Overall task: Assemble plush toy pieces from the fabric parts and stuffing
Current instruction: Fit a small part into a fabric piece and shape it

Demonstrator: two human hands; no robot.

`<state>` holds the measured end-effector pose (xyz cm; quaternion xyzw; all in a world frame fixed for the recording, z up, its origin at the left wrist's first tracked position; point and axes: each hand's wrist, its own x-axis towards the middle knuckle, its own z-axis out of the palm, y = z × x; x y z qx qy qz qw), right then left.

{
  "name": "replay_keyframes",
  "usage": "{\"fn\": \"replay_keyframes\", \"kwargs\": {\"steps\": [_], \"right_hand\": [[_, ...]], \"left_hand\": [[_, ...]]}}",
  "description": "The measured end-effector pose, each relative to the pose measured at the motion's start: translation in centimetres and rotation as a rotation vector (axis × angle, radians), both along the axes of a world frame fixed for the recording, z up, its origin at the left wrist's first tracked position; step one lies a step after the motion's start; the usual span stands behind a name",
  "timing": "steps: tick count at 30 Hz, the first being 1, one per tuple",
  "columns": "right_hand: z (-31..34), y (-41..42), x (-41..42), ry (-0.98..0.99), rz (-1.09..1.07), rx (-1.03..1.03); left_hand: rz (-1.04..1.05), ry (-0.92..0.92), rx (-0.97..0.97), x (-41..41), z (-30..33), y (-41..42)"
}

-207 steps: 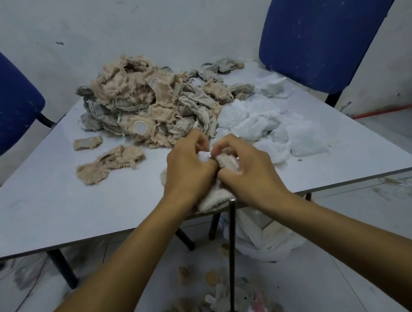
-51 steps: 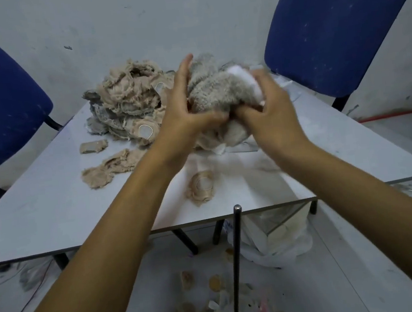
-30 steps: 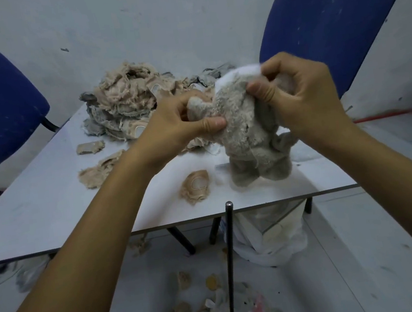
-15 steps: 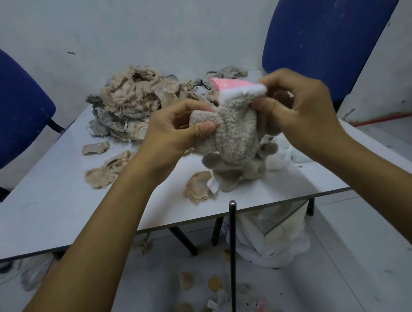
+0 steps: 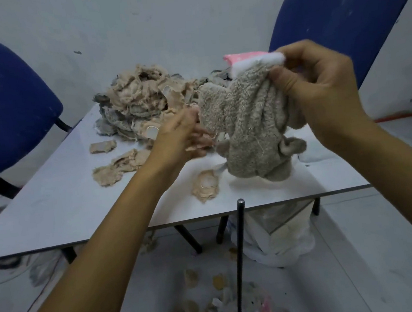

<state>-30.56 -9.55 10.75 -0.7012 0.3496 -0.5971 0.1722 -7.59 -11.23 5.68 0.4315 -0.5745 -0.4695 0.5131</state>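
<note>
Head view: plush toy (image 5: 250,125), grey-beige fleece, hangs above the table (image 5: 53,210), mid-right of frame, w/ long axis roughly vertical, tilted so the top leans right. Top end shows white stuffing (image 5: 263,60) w/ a pink bit beside it; bottom end w/ small rounded nubs points down toward the tabletop, not clearly touching it.

Right hand (image 5: 320,88) pinches the toy's top edge, fingers curled round the fleece and stuffing. Left hand (image 5: 182,138) is blurred at the toy's lower-left side, fingers fairly straight and spread; looks to be touching the fleece, not clamped on it.

No readable writing or labels anywhere.

Around: big fabric pile (image 5: 143,106), beige/grey scraps, sits at the far-left part of the table, behind the left hand. Loose scraps (image 5: 117,165) lie left of centre. A round beige patch (image 5: 206,185) lies near the near edge, just below the toy. Thin black rod (image 5: 240,253) stands upright in front of the near edge, cutting across the view of the white bag (image 5: 280,239) under the table. More plush bits (image 5: 229,311) on the floor. Blue chair (image 5: 4,108) far left, 2nd blue chair (image 5: 342,14) far right, partly hidden by the right hand.
</note>
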Motion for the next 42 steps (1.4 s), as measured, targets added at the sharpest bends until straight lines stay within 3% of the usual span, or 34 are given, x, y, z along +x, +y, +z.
{"fn": "replay_keyframes", "kwargs": {"steps": [3,4,5,10,14,18,21,25,32,35,39,42], "right_hand": [[0.2,0.3,-0.4,-0.195,0.298,0.172],[0.1,0.4,-0.6,-0.222,0.386,0.228],[0.0,0.4,-0.6,-0.216,0.456,0.278],[-1.0,0.0,-0.1,-0.112,0.489,0.406],[-3.2,-0.8,0.8,0.070,0.284,0.496],[-6.9,-0.4,2.1,0.453,0.149,0.517],[-8.4,-0.2,2.7,0.530,0.092,0.455],[-8.9,0.2,2.8,0.263,0.078,0.558],[-9.2,1.2,3.4,0.059,-0.011,0.533],[-8.5,1.4,3.5,-0.168,0.048,0.560],[-6.8,1.3,2.9,-0.395,0.155,0.692],[-6.2,1.4,2.7,-0.459,0.208,0.739]], "left_hand": [[0.012,-0.783,0.076,1.3,-2.4,-0.8],[-0.015,-0.982,0.117,1.4,-3.0,-0.9],[-0.029,-1.059,0.154,1.4,-3.4,-1.0],[-0.045,-0.912,0.128,0.7,-3.3,-0.9],[0.019,-0.805,0.122,0.2,-3.6,-0.4],[0.148,-0.270,0.166,-1.0,-3.3,0.2],[0.171,-0.017,0.192,-2.0,-3.3,0.8],[0.252,0.118,0.173,-3.1,-3.4,1.2],[0.191,0.354,0.244,-4.6,-3.0,2.3],[0.085,0.227,0.227,-4.4,-2.4,2.7],[-0.010,-0.014,0.055,-4.0,-1.4,3.0],[-0.049,0.020,0.116,-3.7,-1.3,3.5]]}}
